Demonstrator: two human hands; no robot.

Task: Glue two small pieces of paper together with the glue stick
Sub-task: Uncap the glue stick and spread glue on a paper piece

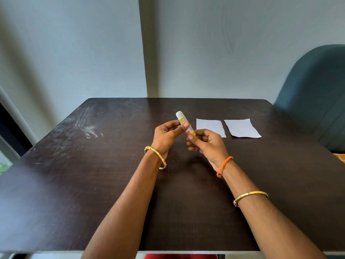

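A yellow glue stick point(183, 121) with a white cap is held tilted above the dark table point(93, 184). My left hand point(167, 136) grips its upper body just below the cap. My right hand point(207, 143) pinches its lower end. Two small white pieces of paper lie flat on the table to the right of my hands: the nearer one point(210, 126) is partly hidden behind my right hand, and the farther one point(241, 128) lies beside it with a narrow gap between them.
A teal chair back point(317, 94) stands at the table's right rear corner. A pale wall runs along the table's far edge. Whitish scuff marks point(87, 128) mark the table's left part.
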